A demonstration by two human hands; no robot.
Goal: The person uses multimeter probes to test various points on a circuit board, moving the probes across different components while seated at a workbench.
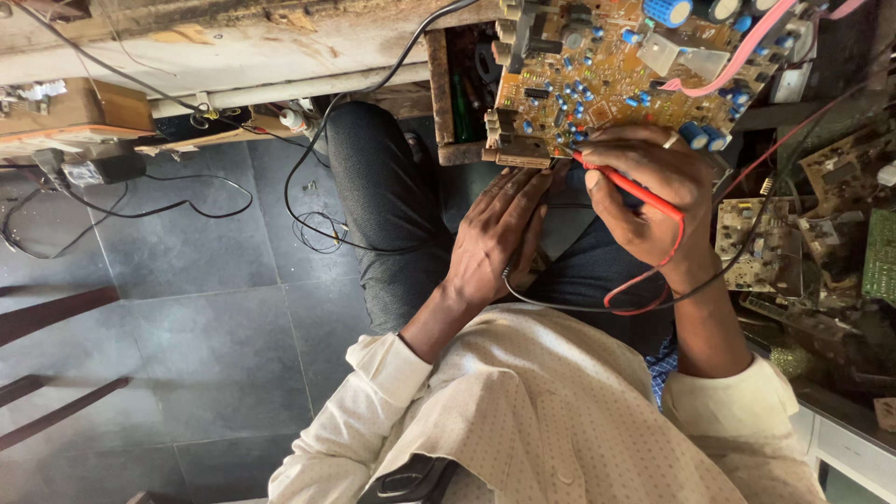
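A brown circuit board studded with blue capacitors lies at the top middle. My right hand grips a red test probe like a pen, its tip touching the board's near edge. My left hand rests just below the board with fingers stretched toward it; a black lead runs out from under it, so a black probe seems held there, mostly hidden. A red lead loops below my right wrist.
Several loose circuit boards pile up at the right. A wooden bench edge crosses the top left, with black cables trailing over the grey tiled floor. A pink ribbon cable crosses the board.
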